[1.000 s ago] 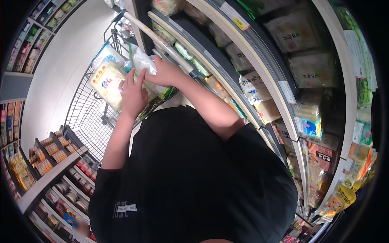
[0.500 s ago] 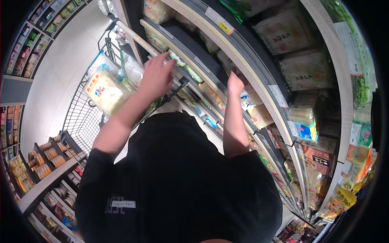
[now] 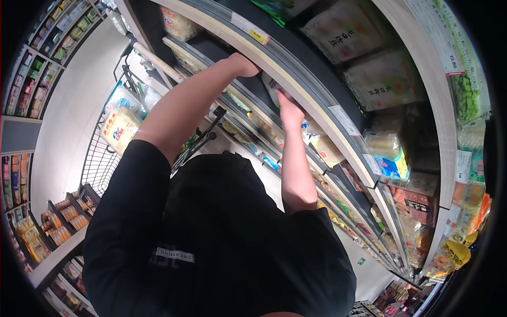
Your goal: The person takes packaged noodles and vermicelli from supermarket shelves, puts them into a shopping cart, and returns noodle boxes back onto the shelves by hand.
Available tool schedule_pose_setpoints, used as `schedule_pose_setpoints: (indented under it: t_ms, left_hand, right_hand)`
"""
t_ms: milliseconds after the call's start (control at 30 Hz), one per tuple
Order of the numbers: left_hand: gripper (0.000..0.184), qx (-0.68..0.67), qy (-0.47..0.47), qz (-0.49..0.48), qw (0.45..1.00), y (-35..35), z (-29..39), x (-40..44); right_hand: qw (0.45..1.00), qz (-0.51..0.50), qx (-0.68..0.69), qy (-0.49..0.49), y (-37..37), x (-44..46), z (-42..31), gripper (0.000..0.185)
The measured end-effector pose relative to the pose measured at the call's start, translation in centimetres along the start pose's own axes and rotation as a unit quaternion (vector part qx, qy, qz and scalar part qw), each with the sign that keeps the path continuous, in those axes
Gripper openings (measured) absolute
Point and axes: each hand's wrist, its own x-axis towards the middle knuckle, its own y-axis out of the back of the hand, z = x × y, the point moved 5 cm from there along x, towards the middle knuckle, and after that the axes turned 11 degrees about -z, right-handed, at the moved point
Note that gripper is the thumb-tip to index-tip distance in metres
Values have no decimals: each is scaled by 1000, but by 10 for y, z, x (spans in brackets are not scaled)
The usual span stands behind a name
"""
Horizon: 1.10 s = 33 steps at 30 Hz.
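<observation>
My left hand [image 3: 244, 64] reaches into a shelf, its fingers hidden under the edge of the shelf above. Close by, my right hand [image 3: 290, 109] is in the same shelf. Its thumb side shows beside a clear plastic packet [image 3: 270, 86], seemingly touching it, while the other fingers are out of sight. Whether either hand grips anything cannot be made out. Left of my left arm stands a black wire shopping cart [image 3: 100, 171], holding a large bag of pale dry noodles [image 3: 119, 127].
The curved shelf edge [image 3: 296, 74] with price tags runs over both hands. Packets of vermicelli [image 3: 346, 31] lie on the shelf above. More packaged food [image 3: 326, 149] sits to the right. The cart's handle [image 3: 158, 62] is near my left forearm. Across the tiled aisle [image 3: 68, 105] are more shelves.
My left hand has moved from above the cart handle into the shelf beside my right hand. My right hand has shifted slightly left in view. The camera view has turned a little.
</observation>
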Motion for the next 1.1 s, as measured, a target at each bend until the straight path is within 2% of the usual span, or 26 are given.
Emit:
schedule_pose_setpoints:
  t_ms: [33, 67, 100, 200, 233, 333, 367, 400, 467, 567, 633, 700, 733, 800, 833, 867, 933, 967, 1000, 1033, 1067, 1100]
  left_hand:
    - [45, 27, -14, -58, 998, 1, -4, 4]
    - [46, 10, -21, -75, 997, -3, -9, 8]
    - [47, -8, -26, -90, 996, -8, -14, 10]
    - [52, -75, -22, -139, 987, -16, -26, 3]
    - [54, -100, -18, -156, 983, -17, -29, -1]
    - [55, -340, -119, -131, 924, -19, -25, -38]
    - [66, -320, -159, -79, 930, -2, -10, -59]
    - [68, -276, -158, -93, 943, -9, -16, -69]
    - [74, -364, -131, -144, 911, -9, -16, -93]
    - [76, -485, -106, -164, 852, 46, 16, -145]
    - [81, -462, -81, -100, 878, 73, 19, -170]
    - [85, -429, -71, -32, 900, 108, 23, -196]
    - [73, -456, -62, 26, 888, 104, 8, -210]
    - [58, -527, 28, 41, 848, 102, -13, -240]
    - [51, -529, 45, 50, 846, 100, -25, -249]
    - [51, -566, 92, 78, 815, 100, -34, -264]
    - [51, -579, 91, 185, 789, 98, -50, -285]
    - [51, -557, 112, 218, 794, 100, -54, -297]
    - [49, -551, 149, 275, 774, 91, -69, -311]
    - [49, -492, 214, 306, 787, 84, -80, -328]
    - [50, -430, 278, 332, 792, 78, -88, -348]
    - [48, -339, 315, 329, 823, 73, -91, -366]
  right_hand:
    - [999, 2, -20, 29, 2, -10, -2, 59]
    - [998, 3, -41, 57, 3, -17, -3, 58]
    - [999, -11, -11, 47, 2, -21, 11, 53]
    - [998, -22, -40, 42, 10, -35, 13, 49]
    - [997, -74, 5, 9, 9, -39, 14, 52]
    - [985, -78, -41, 148, 7, -58, -13, 54]
    - [980, -88, -34, 173, 5, -62, -23, 52]
    - [978, -86, -50, 181, 5, -65, -30, 54]
    - [973, -84, -82, 198, 6, -67, -45, 57]
    - [952, -109, -105, 265, 6, -72, -93, 63]
    - [932, -138, -93, 322, 0, -72, -125, 69]
    - [922, -196, -89, 321, -15, -71, -159, 75]
    - [916, -225, -88, 322, -22, -71, -178, 78]
    - [912, -277, -109, 281, -44, -75, -212, 88]
    - [897, -307, -132, 290, -57, -74, -228, 91]
    - [892, -326, -153, 274, -72, -66, -233, 89]
    - [871, -364, -144, 295, -109, -45, -244, 87]
    - [864, -370, -168, 296, -129, -34, -250, 88]
    - [857, -375, -191, 298, -149, -25, -258, 89]
    - [849, -378, -214, 302, -168, -19, -268, 90]
    - [848, -391, -212, 287, -186, -18, -284, 84]
    - [848, -403, -210, 273, -204, -20, -302, 78]
